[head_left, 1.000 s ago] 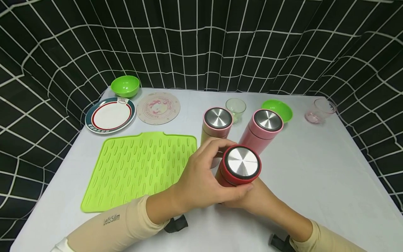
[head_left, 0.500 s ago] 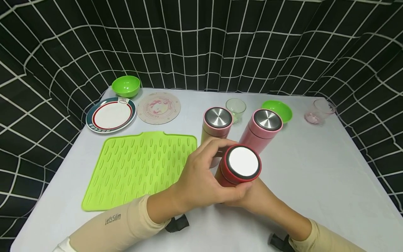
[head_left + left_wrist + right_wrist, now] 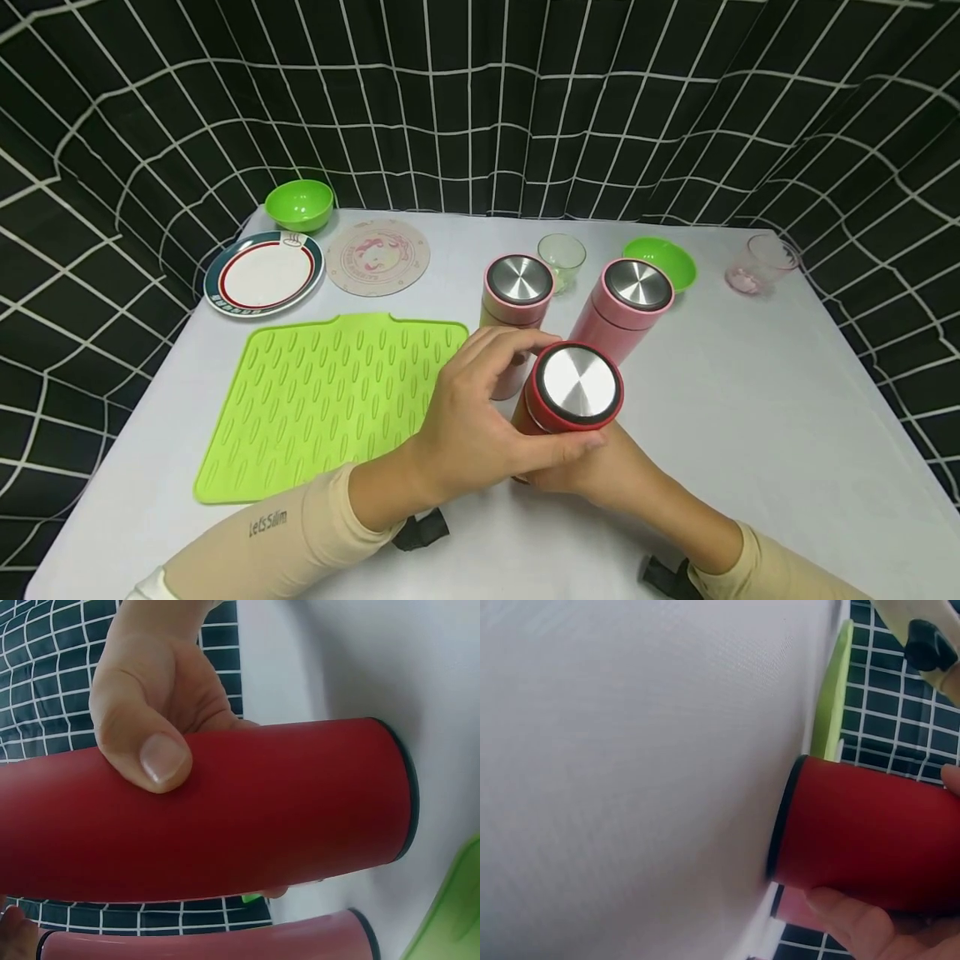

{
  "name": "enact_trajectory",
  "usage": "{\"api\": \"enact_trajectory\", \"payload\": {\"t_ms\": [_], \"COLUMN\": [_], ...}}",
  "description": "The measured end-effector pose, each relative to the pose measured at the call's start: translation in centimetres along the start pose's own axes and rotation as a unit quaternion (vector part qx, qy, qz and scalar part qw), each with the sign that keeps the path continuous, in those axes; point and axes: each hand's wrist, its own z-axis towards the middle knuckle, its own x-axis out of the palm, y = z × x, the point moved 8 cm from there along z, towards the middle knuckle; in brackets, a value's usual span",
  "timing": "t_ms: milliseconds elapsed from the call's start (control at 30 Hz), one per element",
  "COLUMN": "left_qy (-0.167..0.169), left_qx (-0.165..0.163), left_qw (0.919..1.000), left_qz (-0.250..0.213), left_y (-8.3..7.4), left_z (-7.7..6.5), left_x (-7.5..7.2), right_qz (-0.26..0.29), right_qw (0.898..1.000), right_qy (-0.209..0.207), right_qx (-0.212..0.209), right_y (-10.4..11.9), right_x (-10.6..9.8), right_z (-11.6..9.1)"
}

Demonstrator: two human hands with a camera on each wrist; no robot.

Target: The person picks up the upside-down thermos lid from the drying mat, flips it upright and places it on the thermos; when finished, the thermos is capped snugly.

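Observation:
A red thermos (image 3: 579, 385) with a steel-topped lid stands upright near the table's front middle, tilted slightly in the head view. My left hand (image 3: 476, 417) grips its upper part just below the lid, thumb on the near side and fingers on the far side. Lower down, my right hand (image 3: 592, 471) holds the body, its thumb lying across the red side in the left wrist view. The base of the red thermos (image 3: 300, 802) is close over the white cloth. Right behind it stand a pale pink thermos (image 3: 517, 287) and a deeper pink thermos (image 3: 624, 308).
To the left lies a lime-green ribbed mat (image 3: 337, 400). Beyond it are a rimmed plate (image 3: 268, 273), a round printed mat (image 3: 378, 257) and a green bowl (image 3: 298, 205). Behind the thermoses sit a clear glass (image 3: 564, 257) and another green bowl (image 3: 663, 260); a pink-bottomed glass (image 3: 761, 265) is far right.
My left hand's fingers have shifted slightly to the left around the red thermos's upper part. The thermos top has moved up a touch, and the shine on its lid differs.

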Motion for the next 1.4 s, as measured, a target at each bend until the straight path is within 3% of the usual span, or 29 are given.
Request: {"api": "enact_trajectory", "payload": {"t_ms": [300,633,800,900,1100,1200,1400], "left_qy": [0.047,0.083,0.104,0.108,0.107,0.098,0.115], "left_qx": [-0.049,-0.060,-0.091,-0.101,-0.075,-0.091,-0.100], "left_qw": [0.9969,0.9934,0.9871,0.9869,0.9912,0.9908,0.9844], "left_qz": [-0.039,-0.052,-0.082,-0.065,-0.020,-0.016,-0.088], "left_y": [0.6,0.6,1.0,1.1,0.9,1.1,1.4], "left_z": [-0.5,-0.5,-0.5,-0.5,-0.4,-0.5,-0.8], "left_x": [0.7,1.1,1.2,1.4,1.2,1.2,1.7], "right_qz": [0.005,-0.046,0.005,0.010,-0.029,-0.029,-0.013], "right_qw": [1.000,0.999,1.000,1.000,0.999,0.999,0.999], "right_qy": [-0.004,-0.017,-0.001,0.003,-0.014,-0.007,-0.012], "right_qx": [-0.014,-0.017,-0.004,-0.009,-0.019,-0.037,-0.041], "right_y": [0.3,0.0,0.0,0.1,-0.1,0.2,0.4], "right_x": [-0.1,-0.6,-0.3,-0.3,-0.4,-0.1,-0.2], "right_z": [-0.1,-0.6,-0.2,-0.2,-0.1,0.1,-0.1]}}
